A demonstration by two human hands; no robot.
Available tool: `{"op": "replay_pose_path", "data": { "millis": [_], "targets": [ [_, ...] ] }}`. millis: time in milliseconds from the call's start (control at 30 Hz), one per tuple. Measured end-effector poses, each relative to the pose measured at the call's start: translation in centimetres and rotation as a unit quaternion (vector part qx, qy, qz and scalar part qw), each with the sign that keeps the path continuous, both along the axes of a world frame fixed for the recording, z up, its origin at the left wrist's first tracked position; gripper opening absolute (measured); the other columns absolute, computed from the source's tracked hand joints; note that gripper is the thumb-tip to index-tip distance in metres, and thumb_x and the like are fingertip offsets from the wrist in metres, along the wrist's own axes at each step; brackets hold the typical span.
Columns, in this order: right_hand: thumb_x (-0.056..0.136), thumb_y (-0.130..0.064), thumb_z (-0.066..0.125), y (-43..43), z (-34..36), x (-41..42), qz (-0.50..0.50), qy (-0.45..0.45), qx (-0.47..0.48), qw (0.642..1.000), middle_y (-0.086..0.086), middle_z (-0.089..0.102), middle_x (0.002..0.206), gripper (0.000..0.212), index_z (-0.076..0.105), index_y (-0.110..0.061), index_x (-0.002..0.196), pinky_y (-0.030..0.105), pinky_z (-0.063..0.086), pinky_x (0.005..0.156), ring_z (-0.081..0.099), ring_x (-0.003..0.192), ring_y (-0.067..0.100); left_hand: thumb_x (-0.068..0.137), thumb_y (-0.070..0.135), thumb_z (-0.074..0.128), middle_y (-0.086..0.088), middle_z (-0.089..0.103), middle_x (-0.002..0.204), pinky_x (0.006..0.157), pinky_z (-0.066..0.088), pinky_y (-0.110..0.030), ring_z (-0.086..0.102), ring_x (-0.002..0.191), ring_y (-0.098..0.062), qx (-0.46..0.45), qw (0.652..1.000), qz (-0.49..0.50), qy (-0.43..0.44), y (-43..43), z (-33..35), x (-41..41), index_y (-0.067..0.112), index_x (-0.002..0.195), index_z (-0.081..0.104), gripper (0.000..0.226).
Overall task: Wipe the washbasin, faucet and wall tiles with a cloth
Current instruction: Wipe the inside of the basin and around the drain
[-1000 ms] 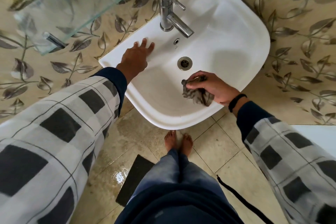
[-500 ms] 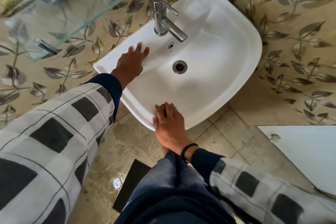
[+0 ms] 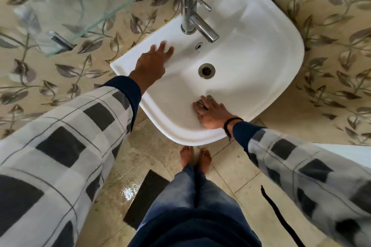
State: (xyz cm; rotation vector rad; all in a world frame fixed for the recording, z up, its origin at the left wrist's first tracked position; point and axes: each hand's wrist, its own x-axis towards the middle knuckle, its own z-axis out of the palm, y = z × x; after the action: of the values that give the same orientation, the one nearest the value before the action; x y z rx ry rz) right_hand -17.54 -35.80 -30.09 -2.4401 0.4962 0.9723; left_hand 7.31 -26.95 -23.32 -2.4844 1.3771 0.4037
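Note:
The white washbasin hangs on a leaf-patterned tiled wall, with a chrome faucet at its back and a metal drain in the bowl. My left hand lies flat on the basin's back left rim, fingers spread, holding nothing. My right hand presses down on the inner front slope of the bowl. A small bit of the grey cloth shows under its fingertips; the rest is hidden by the hand.
A glass shelf on chrome brackets juts from the wall above and left of the basin. Below are wet beige floor tiles, a dark mat and my bare feet. A white surface lies at the right.
My right hand with the cloth swept from the bowl's right side to the front left rim, then back right along the front inner slope. The left hand stayed on the rim.

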Motion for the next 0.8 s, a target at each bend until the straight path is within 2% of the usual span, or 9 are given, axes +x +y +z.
{"op": "replay_pose_path", "data": {
  "millis": [100, 200, 300, 400, 467, 533, 600, 700, 800],
  "targets": [
    [0.103, -0.025, 0.034, -4.2, -2.4, 1.8, 0.006, -0.041, -0.011, 0.999, -0.003, -0.017, 0.165, 0.063, 0.005, -0.040, 0.157, 0.050, 0.002, 0.124, -0.019, 0.151, 0.026, 0.092, 0.006, 0.041, -0.001, -0.004, 0.161, 0.099, 0.039, -0.050, 0.014, 0.145, -0.035, 0.002, 1.000, 0.009, -0.004, -0.1, -0.1, -0.2, 0.031, 0.153, 0.006, 0.074],
    [0.094, 0.004, 0.046, -7.9, -1.9, 3.7, -0.082, -0.152, 0.050, 0.984, 0.004, 0.026, 0.160, 0.064, 0.038, -0.022, 0.152, 0.027, 0.014, 0.122, 0.020, 0.149, 0.022, 0.092, 0.006, 0.040, 0.000, -0.004, 0.161, 0.098, 0.040, -0.049, 0.014, 0.145, -0.033, -0.002, 1.000, 0.012, -0.007, -0.2, -0.2, 0.0, 0.031, 0.153, 0.006, 0.074],
    [0.092, 0.003, 0.052, -11.0, 1.2, 5.4, -0.259, -0.229, 0.088, 0.934, -0.001, 0.047, 0.147, 0.061, 0.048, -0.025, 0.146, 0.007, 0.030, 0.099, 0.047, 0.131, 0.014, 0.094, 0.008, 0.042, 0.001, -0.005, 0.161, 0.100, 0.039, -0.049, 0.013, 0.146, -0.033, -0.002, 1.000, 0.013, -0.001, -0.2, 0.0, 0.0, 0.032, 0.153, 0.005, 0.074],
    [0.094, -0.007, 0.062, -9.4, 5.3, 5.3, -0.224, -0.237, 0.188, 0.927, -0.002, 0.066, 0.119, 0.056, 0.051, -0.029, 0.144, 0.011, 0.048, 0.069, 0.063, 0.090, 0.009, 0.094, 0.008, 0.041, 0.002, -0.006, 0.161, 0.101, 0.038, -0.049, 0.011, 0.147, -0.032, 0.001, 1.000, 0.021, 0.006, -0.2, 0.2, -0.3, 0.033, 0.153, 0.004, 0.074],
    [0.096, -0.005, 0.062, -5.5, 7.0, 3.7, -0.141, -0.233, 0.279, 0.921, -0.009, 0.065, 0.123, 0.051, 0.052, -0.022, 0.144, 0.012, 0.049, 0.079, 0.063, 0.096, -0.006, 0.092, 0.006, 0.041, 0.003, -0.006, 0.161, 0.101, 0.040, -0.048, 0.010, 0.147, -0.031, -0.001, 1.000, 0.029, 0.012, -0.3, 0.2, -0.2, 0.035, 0.153, 0.004, 0.077],
    [0.098, -0.010, 0.061, -1.4, 7.0, 1.2, -0.049, -0.214, 0.313, 0.924, -0.011, 0.051, 0.147, 0.050, 0.052, -0.025, 0.144, 0.016, 0.042, 0.104, 0.049, 0.130, -0.003, 0.091, 0.003, 0.040, 0.004, -0.006, 0.161, 0.099, 0.042, -0.047, 0.009, 0.147, -0.030, -0.005, 0.999, 0.034, 0.015, -0.3, 0.2, -0.3, 0.036, 0.152, 0.004, 0.079],
    [0.099, -0.012, 0.058, 1.2, 5.9, -0.8, 0.038, -0.199, 0.314, 0.928, -0.014, 0.034, 0.158, 0.049, 0.049, -0.030, 0.144, 0.017, 0.032, 0.114, 0.029, 0.145, 0.000, 0.090, 0.002, 0.039, 0.004, -0.007, 0.161, 0.099, 0.041, -0.047, 0.009, 0.147, -0.030, -0.006, 0.999, 0.031, 0.016, -0.3, 0.1, -0.2, 0.036, 0.152, 0.004, 0.079],
    [0.100, -0.009, 0.055, 0.8, 3.7, -1.3, 0.091, -0.180, 0.310, 0.929, -0.022, 0.022, 0.160, 0.049, 0.048, -0.032, 0.143, 0.011, 0.019, 0.116, 0.016, 0.146, -0.006, 0.090, 0.000, 0.037, 0.004, -0.007, 0.161, 0.101, 0.039, -0.047, 0.008, 0.148, -0.029, -0.003, 0.999, 0.036, 0.019, -0.3, 0.4, -0.3, 0.036, 0.152, 0.005, 0.079],
    [0.102, -0.014, 0.052, -1.8, 0.3, -1.2, 0.121, -0.175, 0.307, 0.927, -0.026, 0.019, 0.159, 0.047, 0.046, -0.034, 0.144, 0.026, 0.016, 0.123, 0.012, 0.146, -0.008, 0.091, 0.001, 0.038, 0.005, -0.008, 0.161, 0.103, 0.039, -0.047, 0.008, 0.148, -0.029, 0.000, 0.999, 0.039, 0.025, -0.4, 0.7, -0.6, 0.036, 0.152, 0.004, 0.078]
  ]
}}
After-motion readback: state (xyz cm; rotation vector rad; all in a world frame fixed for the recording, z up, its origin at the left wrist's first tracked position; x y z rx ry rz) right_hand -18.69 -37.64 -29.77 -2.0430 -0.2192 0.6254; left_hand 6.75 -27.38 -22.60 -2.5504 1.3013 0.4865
